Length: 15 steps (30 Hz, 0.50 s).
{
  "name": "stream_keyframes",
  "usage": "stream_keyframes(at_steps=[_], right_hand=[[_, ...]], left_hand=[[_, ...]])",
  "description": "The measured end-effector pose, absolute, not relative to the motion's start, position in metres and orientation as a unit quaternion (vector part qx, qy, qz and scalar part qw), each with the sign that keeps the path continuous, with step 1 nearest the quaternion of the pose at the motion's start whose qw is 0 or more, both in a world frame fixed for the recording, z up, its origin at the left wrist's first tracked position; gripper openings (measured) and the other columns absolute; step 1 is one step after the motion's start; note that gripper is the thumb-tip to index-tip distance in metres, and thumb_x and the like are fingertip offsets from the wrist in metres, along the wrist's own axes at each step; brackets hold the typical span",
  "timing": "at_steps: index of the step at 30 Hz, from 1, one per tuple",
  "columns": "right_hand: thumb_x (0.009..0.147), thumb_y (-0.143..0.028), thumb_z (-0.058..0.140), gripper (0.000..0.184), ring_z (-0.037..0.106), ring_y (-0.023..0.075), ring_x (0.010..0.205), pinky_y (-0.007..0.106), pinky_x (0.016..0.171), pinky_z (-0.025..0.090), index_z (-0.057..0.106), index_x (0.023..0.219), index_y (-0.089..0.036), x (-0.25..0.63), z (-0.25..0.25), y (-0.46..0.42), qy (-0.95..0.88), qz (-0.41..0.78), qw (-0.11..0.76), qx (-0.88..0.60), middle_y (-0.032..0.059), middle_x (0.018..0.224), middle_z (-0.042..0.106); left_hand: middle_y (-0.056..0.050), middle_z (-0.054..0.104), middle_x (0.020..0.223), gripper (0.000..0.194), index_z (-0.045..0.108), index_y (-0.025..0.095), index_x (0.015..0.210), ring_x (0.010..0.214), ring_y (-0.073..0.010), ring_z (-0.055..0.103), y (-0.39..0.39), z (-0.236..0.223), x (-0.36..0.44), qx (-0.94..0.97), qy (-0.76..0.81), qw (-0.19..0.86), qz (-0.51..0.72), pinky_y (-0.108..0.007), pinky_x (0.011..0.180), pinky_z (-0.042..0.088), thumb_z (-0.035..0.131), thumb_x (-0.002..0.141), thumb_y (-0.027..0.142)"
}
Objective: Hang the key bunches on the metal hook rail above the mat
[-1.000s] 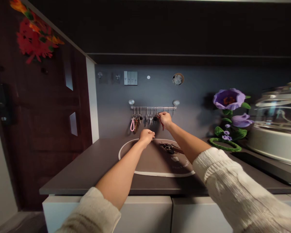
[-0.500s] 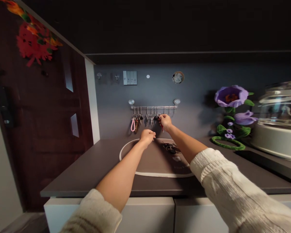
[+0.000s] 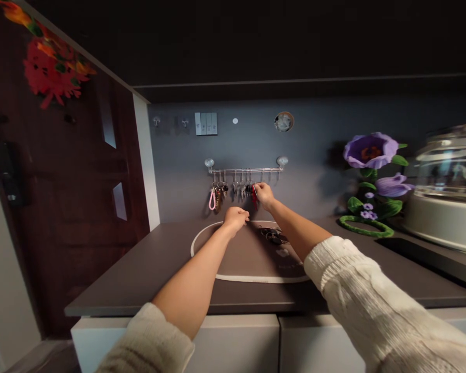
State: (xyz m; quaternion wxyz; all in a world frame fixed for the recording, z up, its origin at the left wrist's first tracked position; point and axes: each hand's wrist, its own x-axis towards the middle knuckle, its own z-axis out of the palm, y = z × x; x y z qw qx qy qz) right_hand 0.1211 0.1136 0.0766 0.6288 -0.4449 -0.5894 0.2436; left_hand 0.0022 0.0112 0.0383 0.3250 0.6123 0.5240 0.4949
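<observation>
My right hand [image 3: 264, 196] is up at a metal hook rail [image 3: 245, 170], pinching a red key fob [image 3: 254, 197] close to the hanging keys [image 3: 236, 190]. A pink loop keychain [image 3: 212, 200] hangs at the rail's left end. Lower down, my left hand [image 3: 235, 219] is closed above a brown oval mat with a white rim [image 3: 241, 254], a small metal tip showing at its fingers. A dark bunch of keys [image 3: 273, 236] lies on the mat, to the right of that hand and below my right forearm.
A dark countertop [image 3: 140, 274] carries the mat, above white drawer fronts [image 3: 233, 342]. Purple artificial flowers [image 3: 370, 151] stand to the right, beside a cream appliance with a glass lid [image 3: 446, 207]. A dark red door [image 3: 70, 181] is on the left, and a wall switch panel [image 3: 205, 124] sits above the rail.
My right hand has shifted left and slightly up, bringing the red fob nearer the hanging keys. My left hand has barely moved, and the view has tilted slightly.
</observation>
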Motion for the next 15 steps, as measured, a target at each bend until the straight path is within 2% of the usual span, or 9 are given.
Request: stream_keyframes(at_steps=[8,15], right_hand=[[0.076,-0.013,0.043,0.01,0.052,0.0071,0.056,0.018,0.054,0.042,0.054,0.075,-0.014,0.124,0.082,0.099,-0.558,0.339,0.62,-0.435,0.0011,0.065,0.057],[0.074,-0.012,0.046,0.009,0.049,0.0062,0.056,0.016,0.054,0.04,0.053,0.069,-0.014,0.133,0.087,0.075,-0.579,0.337,0.614,-0.417,0.0003,0.062,0.055]], left_hand=[[-0.005,0.065,0.065,0.016,0.061,0.01,0.062,0.043,-0.004,0.046,0.008,0.041,0.002,0.608,0.524,0.331,0.497,-0.016,0.044,0.034,0.053,0.075,0.016],[-0.005,0.065,0.068,0.012,0.062,0.01,0.069,0.045,-0.0039,0.047,0.004,0.041,0.001,0.614,0.509,0.34,0.499,-0.017,0.047,0.036,0.054,0.075,0.016]])
